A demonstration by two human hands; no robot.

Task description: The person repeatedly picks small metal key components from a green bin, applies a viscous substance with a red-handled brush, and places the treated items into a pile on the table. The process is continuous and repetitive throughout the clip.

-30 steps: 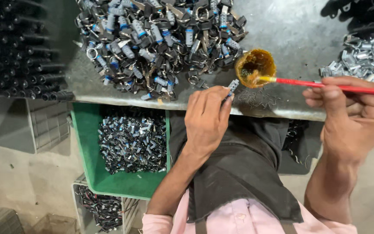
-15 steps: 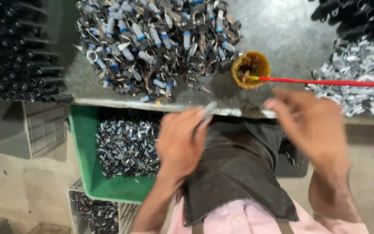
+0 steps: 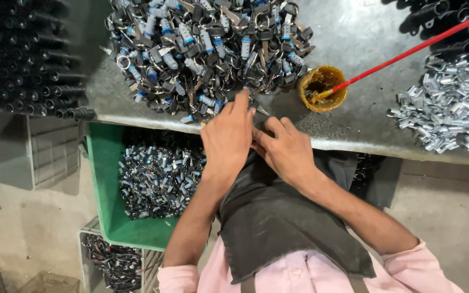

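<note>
My left hand (image 3: 228, 135) lies over the table's front edge, fingers stretched to the near rim of a big heap of small lock cylinders with keys and rings (image 3: 207, 49). My right hand (image 3: 286, 149) sits right beside it, fingers curled against the left hand's thumb side. What either hand holds is hidden. A red-handled brush (image 3: 408, 51) stands by itself in a small yellow bowl of grease (image 3: 321, 89), just right of my hands.
The grey metal table (image 3: 365, 32) carries a pile of silver metal sleeves (image 3: 451, 106) at right and black tubes (image 3: 451, 16) behind. Stacked black tubes (image 3: 17, 59) are at left. A green crate (image 3: 107, 179) of lock parts sits below the table edge.
My right hand has let go of the red brush, which now leans in the yellow bowl, and moved left to meet my left hand. The left hand reached forward to the heap.
</note>
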